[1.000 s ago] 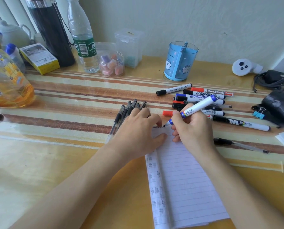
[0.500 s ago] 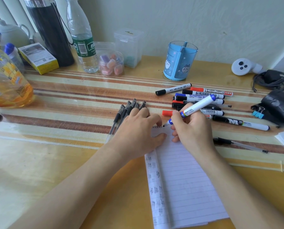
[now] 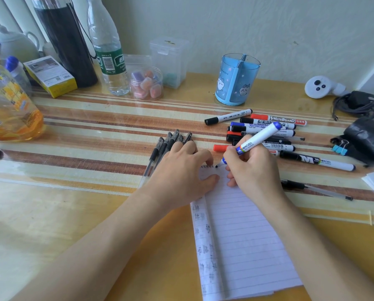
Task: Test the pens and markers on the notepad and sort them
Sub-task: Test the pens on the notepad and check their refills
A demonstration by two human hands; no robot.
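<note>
Barely budging since earlier frame, still testing. Keeping black gel pens (image 3: 171, 142) grouped on left, pressing notepad (image 3: 242, 235) down with flat left hand (image 3: 181, 172), gripping blue marker (image 3: 257, 140) in right hand (image 3: 255, 170), tip at top edge. Leaving marker pile (image 3: 279, 121) seemingly untested on right, so probably halfway-ish.

Pale textured wall (image 3: 268, 29) behind yellow wooden table (image 3: 51, 224) with striped mat (image 3: 84, 135); soft daylight, blinds (image 3: 12, 16) top left.

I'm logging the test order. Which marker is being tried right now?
The blue-ended marker, the only one gripped in the right hand, its tip at the top edge of the notepad. The other markers lie in the pile behind it.
</note>
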